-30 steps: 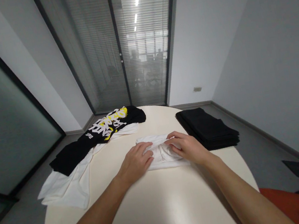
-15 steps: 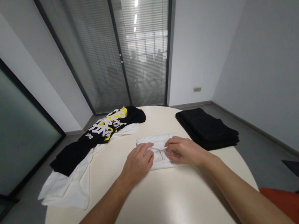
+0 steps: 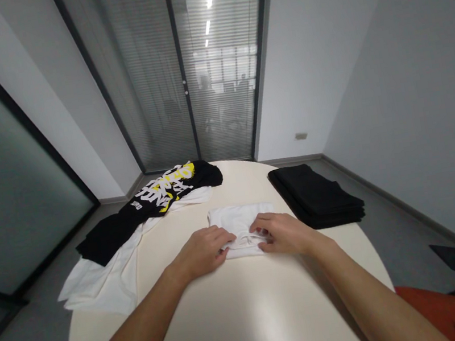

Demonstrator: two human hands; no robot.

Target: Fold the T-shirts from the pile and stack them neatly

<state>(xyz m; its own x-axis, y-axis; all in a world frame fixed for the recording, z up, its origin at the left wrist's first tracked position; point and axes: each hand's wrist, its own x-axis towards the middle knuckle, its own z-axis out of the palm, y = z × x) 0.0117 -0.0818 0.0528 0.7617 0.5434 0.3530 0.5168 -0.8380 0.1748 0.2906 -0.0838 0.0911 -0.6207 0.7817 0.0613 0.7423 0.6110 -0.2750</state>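
Observation:
A folded white T-shirt [image 3: 238, 215] lies on the round table, its collar facing up near the front edge. My left hand [image 3: 203, 250] is closed at the collar's left side, the fingers on top of the cloth and the thumb at the near edge. On the collar's right side, my right hand [image 3: 283, 232] has its fingers bent and gripping the fabric, with the thumb low by the front fold. The fingertips partly cover the shirt's sides.
Black and white T-shirts [image 3: 108, 235] lie spread along the left of the cream table [image 3: 217, 322]; the black one has white and yellow lettering. A stack of folded black clothes [image 3: 317, 193] sits at the right edge. An orange chair [image 3: 443, 309] stands at lower right.
The top layer of the white T-shirt has come down toward me, and its back part now lies flatter. My left hand has shifted slightly left and nearer; my right hand has barely moved.

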